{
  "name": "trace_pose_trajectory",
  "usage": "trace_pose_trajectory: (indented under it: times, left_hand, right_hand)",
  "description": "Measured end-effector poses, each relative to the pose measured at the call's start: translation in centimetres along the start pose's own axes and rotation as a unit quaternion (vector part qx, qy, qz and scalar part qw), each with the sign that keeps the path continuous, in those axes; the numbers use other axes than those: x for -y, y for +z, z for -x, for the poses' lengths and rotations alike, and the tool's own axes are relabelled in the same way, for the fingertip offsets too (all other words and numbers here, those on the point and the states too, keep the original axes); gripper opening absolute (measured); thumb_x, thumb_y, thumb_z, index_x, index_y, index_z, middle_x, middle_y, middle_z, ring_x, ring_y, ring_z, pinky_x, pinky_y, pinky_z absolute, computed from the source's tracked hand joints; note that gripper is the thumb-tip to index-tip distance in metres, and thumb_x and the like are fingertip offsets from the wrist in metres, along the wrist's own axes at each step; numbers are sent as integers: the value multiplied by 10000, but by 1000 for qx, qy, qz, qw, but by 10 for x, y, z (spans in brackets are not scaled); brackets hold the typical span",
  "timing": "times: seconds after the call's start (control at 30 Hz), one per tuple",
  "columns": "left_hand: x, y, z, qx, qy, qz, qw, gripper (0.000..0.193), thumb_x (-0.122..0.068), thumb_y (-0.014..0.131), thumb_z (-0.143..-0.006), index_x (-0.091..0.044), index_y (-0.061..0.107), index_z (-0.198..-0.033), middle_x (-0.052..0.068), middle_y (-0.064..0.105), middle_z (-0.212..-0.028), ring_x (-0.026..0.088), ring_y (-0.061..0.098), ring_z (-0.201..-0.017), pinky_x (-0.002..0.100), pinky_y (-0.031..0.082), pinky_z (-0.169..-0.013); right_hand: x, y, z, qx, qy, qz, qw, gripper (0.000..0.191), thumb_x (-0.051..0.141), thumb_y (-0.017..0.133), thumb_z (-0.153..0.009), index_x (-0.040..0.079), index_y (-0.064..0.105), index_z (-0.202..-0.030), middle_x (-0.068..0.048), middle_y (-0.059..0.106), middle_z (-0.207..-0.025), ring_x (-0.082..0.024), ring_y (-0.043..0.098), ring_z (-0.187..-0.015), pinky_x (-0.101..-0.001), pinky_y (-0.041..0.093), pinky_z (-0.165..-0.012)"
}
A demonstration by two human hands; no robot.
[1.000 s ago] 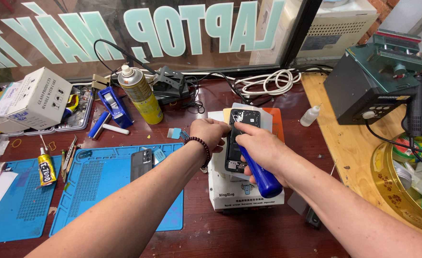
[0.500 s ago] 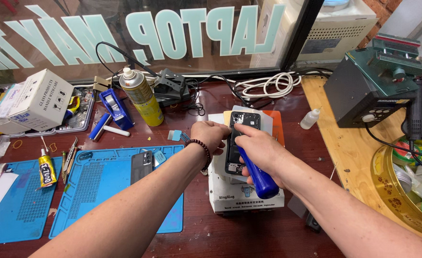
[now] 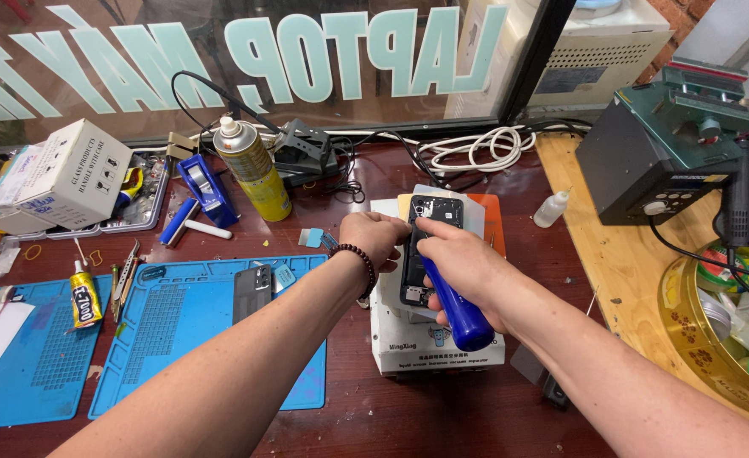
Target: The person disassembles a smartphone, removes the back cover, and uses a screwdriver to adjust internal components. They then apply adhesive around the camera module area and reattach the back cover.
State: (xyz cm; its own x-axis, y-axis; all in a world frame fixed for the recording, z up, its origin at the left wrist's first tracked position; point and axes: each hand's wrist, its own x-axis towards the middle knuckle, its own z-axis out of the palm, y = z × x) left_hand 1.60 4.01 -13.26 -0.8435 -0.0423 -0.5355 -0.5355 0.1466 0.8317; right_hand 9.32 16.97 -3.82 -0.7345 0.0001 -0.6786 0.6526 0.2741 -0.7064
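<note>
Dark red table (image 3: pixel 476 416), cluttered, with a blue mat (image 3: pixel 179 339) at left. White heating block (image 3: pixel 425 339) near centre, carrying an opened black phone (image 3: pixel 421 246), long axis running away from the viewer, camera end farthest. Right hand (image 3: pixel 463 267), fingers clamped on a blue tool handle (image 3: pixel 455 305), tip on the phone. Left hand (image 3: pixel 374 237), fingers curled against the phone's left edge.
</note>
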Motion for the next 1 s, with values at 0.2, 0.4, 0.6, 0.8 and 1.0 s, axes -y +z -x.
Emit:
trace_pose_trajectory:
  times: [0.2, 0.4, 0.6, 0.8, 1.0]
  left_hand:
    - [0, -1, -1, 1, 1, 0, 1000, 130, -126, 779, -834, -29, 735, -907, 64, 725, -821, 155, 636, -624, 310, 535, -502]
    - [1, -3, -2, 27, 0, 15, 1000, 116, -101, 773, -833, -35, 737, -921, 59, 723, -824, 152, 626, -626, 316, 531, -507]
    - [2, -4, -3, 22, 11, -15, 1000, 116, -93, 768, -837, -38, 743, -936, 52, 736, -838, 147, 636, -629, 318, 534, -519]
    - [7, -9, -11, 65, -6, 15, 998, 140, -63, 758, -837, -61, 745, -976, 34, 724, -849, 142, 629, -657, 325, 557, -573]
    - [14, -9, -10, 62, -17, 79, 995, 148, -33, 741, -833, -53, 736, -979, 49, 708, -846, 149, 622, -661, 317, 563, -588]
  right_hand:
    - [-4, -6, 19, 16, 23, 46, 999, 595, 335, 478, -977, 439, 385, -1554, -97, 576, -898, -166, 562, -550, -339, 534, -452]
    - [-11, -7, 22, 16, 29, 58, 998, 596, 337, 498, -965, 440, 407, -1545, -99, 573, -906, -165, 565, -537, -336, 533, -445]
    - [-13, -7, 13, 10, 9, 44, 999, 592, 331, 497, -966, 422, 415, -1546, -97, 579, -891, -168, 562, -511, -336, 517, -422]
    - [-9, -18, 14, 29, 14, 50, 998, 596, 326, 498, -964, 433, 415, -1544, -90, 589, -895, -155, 570, -530, -332, 522, -436]
    - [-9, -17, 18, 29, 17, 57, 998, 593, 335, 497, -961, 449, 415, -1537, -79, 580, -878, -154, 568, -533, -328, 516, -438]
